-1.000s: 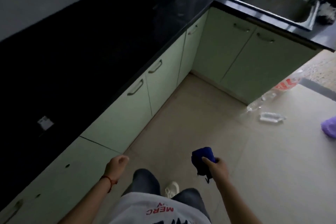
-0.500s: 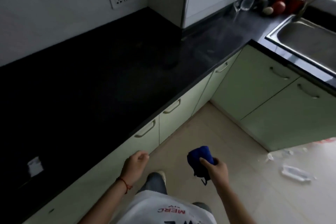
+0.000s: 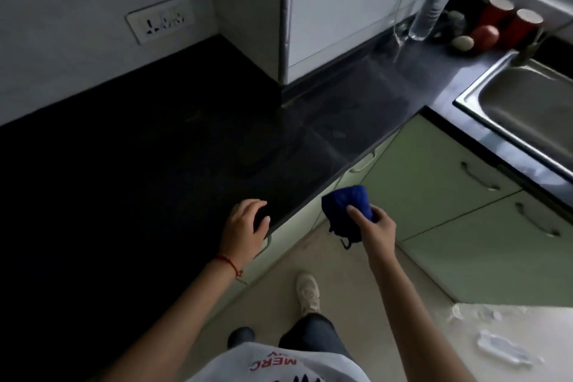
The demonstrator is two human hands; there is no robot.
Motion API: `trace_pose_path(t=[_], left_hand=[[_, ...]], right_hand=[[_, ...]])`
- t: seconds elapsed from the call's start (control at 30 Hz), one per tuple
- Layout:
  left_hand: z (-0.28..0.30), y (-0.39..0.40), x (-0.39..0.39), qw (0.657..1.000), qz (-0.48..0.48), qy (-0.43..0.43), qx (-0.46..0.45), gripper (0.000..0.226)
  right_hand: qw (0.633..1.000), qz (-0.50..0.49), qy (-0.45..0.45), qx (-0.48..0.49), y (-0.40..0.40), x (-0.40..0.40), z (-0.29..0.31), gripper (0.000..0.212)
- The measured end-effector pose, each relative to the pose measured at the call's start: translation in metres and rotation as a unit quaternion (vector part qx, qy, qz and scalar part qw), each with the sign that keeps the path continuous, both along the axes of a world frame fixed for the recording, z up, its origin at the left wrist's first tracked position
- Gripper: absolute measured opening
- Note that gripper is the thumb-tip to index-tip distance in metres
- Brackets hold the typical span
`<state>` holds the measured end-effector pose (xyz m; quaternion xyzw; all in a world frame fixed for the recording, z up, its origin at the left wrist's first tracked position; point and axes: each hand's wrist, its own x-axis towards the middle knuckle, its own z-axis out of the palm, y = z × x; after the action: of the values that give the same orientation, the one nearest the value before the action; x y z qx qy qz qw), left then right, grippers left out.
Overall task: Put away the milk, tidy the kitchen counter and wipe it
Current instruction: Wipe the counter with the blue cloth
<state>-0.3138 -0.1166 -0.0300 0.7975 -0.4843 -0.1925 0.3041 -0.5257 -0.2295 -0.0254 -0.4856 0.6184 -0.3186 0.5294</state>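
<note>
A bunched blue cloth (image 3: 345,205) is gripped in my right hand (image 3: 373,225), held in the air just off the front edge of the black counter (image 3: 139,164). My left hand (image 3: 245,226) hovers over that front edge with loosely curled fingers and holds nothing. The counter runs from the lower left to the corner at the upper right. No milk is visible.
A white appliance (image 3: 341,3) stands at the counter's back corner. Beside it are a clear plastic bottle (image 3: 431,9), two red cups (image 3: 508,22) and round fruit (image 3: 474,39). A steel sink (image 3: 527,108) lies at right. Green cabinets (image 3: 449,195) line below. Crushed plastic bottles (image 3: 499,347) lie on the floor.
I have stepped closer to the counter. My left hand rose from beside the cabinet front to over the counter edge. My right hand lifted the blue cloth higher toward the counter.
</note>
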Motion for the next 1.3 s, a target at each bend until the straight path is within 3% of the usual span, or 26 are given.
trace_pose_path(t=[0.2,0.4,0.5,0.63,0.7,0.8,0.9,1.1,1.17,1.27,1.3], left_hand=[[-0.012,-0.069,-0.021,0.991,-0.013,-0.109,0.074,0.042],[-0.031,-0.076,-0.023,0.972,-0.040,-0.152,0.176,0.062],[-0.031,-0.080,-0.023,0.969,-0.036,-0.152,0.190,0.059],[-0.030,-0.081,-0.024,0.969,-0.027,-0.157,0.189,0.058],[-0.030,-0.081,-0.025,0.969,-0.021,-0.163,0.183,0.057],[-0.033,-0.081,-0.025,0.969,-0.017,-0.172,0.176,0.053],[-0.037,-0.079,-0.025,0.969,-0.012,-0.177,0.171,0.049],[-0.038,-0.079,-0.023,0.970,-0.013,-0.176,0.166,0.051],[-0.040,-0.079,-0.022,0.971,-0.010,-0.176,0.159,0.051],[-0.042,-0.078,-0.023,0.972,-0.007,-0.182,0.148,0.049],[-0.042,-0.078,-0.023,0.972,-0.007,-0.185,0.143,0.048]], right_hand=[[0.999,0.004,0.003,-0.040,-0.128,0.004,0.019,0.013],[0.990,0.048,0.124,-0.049,-0.211,0.017,0.008,0.032],[0.931,0.111,0.316,-0.149,-0.220,0.021,-0.006,0.054],[0.860,0.200,0.369,-0.292,-0.208,0.029,-0.022,0.058],[0.846,0.227,0.373,-0.306,-0.206,0.034,-0.030,0.055],[0.862,0.205,0.344,-0.310,-0.215,0.045,-0.031,0.047],[0.850,0.246,0.319,-0.338,-0.206,0.063,-0.029,0.048],[0.716,0.468,0.242,-0.458,-0.181,0.052,-0.039,0.045],[0.734,0.430,0.269,-0.452,-0.205,0.052,-0.035,0.044],[0.846,0.289,0.308,-0.324,-0.213,0.085,-0.027,0.044],[0.852,0.286,0.301,-0.319,-0.200,0.097,-0.025,0.044]])
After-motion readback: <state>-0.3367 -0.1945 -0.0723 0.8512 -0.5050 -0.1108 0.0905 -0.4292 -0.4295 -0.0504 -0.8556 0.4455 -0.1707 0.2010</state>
